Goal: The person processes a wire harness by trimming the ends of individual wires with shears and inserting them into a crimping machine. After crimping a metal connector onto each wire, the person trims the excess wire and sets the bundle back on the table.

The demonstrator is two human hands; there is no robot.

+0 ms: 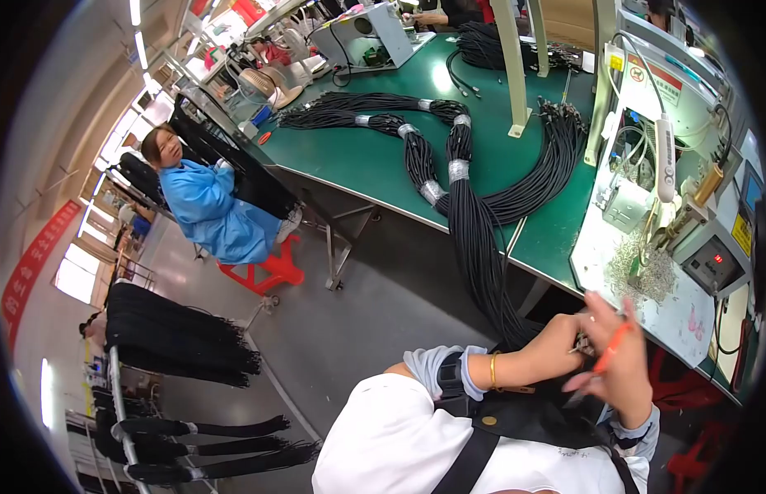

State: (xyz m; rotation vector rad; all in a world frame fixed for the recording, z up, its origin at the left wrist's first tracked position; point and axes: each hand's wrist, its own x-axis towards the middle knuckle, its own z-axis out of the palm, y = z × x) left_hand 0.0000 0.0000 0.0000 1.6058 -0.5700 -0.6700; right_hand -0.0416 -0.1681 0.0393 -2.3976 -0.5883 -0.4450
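The person wears a white shirt and pale grey-blue cuffs. A gold bracelet circles the left forearm. The black apron has a brass-coloured button.

- A long red banner on the left wall has big, pale writing.
- A white sign with a red ring and a small picture sits on the pale machine at the right.
- A bright yellow sticker on the grey metal box has tiny marks.
- Red numbers glow on that box's small dark screen.
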